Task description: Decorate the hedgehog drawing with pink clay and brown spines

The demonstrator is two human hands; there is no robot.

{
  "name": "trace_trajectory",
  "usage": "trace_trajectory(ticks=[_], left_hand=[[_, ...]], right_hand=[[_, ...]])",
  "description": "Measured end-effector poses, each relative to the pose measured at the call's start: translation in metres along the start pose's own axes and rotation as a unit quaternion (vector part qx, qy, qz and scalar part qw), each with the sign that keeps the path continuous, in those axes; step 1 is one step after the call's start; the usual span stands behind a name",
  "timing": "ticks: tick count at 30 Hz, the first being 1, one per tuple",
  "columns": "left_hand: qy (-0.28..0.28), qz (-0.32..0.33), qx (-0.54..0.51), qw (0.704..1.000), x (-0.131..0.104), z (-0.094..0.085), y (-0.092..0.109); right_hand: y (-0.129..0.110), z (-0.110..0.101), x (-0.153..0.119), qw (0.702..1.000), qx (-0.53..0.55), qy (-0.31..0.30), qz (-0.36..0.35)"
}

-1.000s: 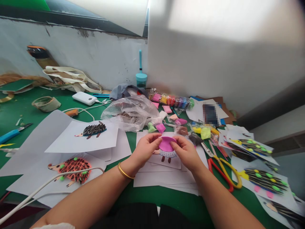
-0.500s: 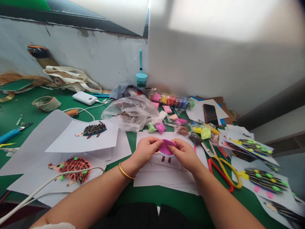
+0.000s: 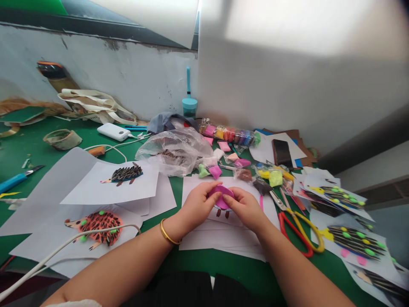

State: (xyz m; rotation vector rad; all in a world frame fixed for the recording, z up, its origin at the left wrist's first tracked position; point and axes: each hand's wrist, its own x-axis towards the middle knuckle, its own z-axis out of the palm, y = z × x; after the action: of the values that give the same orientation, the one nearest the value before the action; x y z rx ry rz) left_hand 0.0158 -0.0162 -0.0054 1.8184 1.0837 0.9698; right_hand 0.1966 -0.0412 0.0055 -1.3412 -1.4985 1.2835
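Between my two hands is a flattened disc of purple modelling clay (image 3: 220, 195), held above a sheet of white paper (image 3: 204, 236). My left hand (image 3: 198, 204) grips its left edge, thumb on the near face and fingers behind. On the other side my right hand (image 3: 246, 207) pinches it the same way, and the two thumbs almost meet. Below the disc, the paper carries a hedgehog picture with brown legs (image 3: 223, 213); its body is mostly covered by the clay and my hands. A thin pink strip (image 3: 261, 203) lies on the paper right of my right hand.
Scissors with red and yellow handles (image 3: 300, 232) lie at right, beside finished hedgehog pictures (image 3: 356, 241). Small clay packets (image 3: 244, 175) and a plastic bag of seeds (image 3: 175, 151) lie beyond. A seed hedgehog (image 3: 127, 172), a white cable (image 3: 70, 241) and a blue knife (image 3: 14, 182) are left.
Both hands have shifted their grip on the purple clay. The left thumb has moved in over its face, and the disc looks a little rounder and covers more of the drawing.
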Motion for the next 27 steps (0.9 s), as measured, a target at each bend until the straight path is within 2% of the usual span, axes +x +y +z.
trace_trajectory(ticks=[8, 13, 17, 22, 27], left_hand=[[0.018, -0.043, -0.029, 0.998, 0.006, -0.005, 0.006], [0.010, -0.139, -0.169, 0.976, 0.006, -0.003, 0.007], [0.004, -0.130, -0.213, 0.968, 0.004, 0.001, 0.006], [-0.021, -0.147, -0.220, 0.964, 0.004, 0.000, 0.010], [-0.040, -0.145, -0.241, 0.959, 0.004, -0.002, 0.012]], right_hand=[[0.000, -0.001, 0.000, 0.999, -0.025, -0.035, 0.003], [0.002, -0.003, 0.003, 1.000, -0.003, 0.002, 0.001], [0.001, -0.003, 0.002, 0.999, -0.026, 0.025, -0.004], [-0.002, -0.002, -0.001, 1.000, 0.020, -0.005, -0.010], [0.001, -0.004, 0.000, 0.998, -0.031, 0.040, -0.029]])
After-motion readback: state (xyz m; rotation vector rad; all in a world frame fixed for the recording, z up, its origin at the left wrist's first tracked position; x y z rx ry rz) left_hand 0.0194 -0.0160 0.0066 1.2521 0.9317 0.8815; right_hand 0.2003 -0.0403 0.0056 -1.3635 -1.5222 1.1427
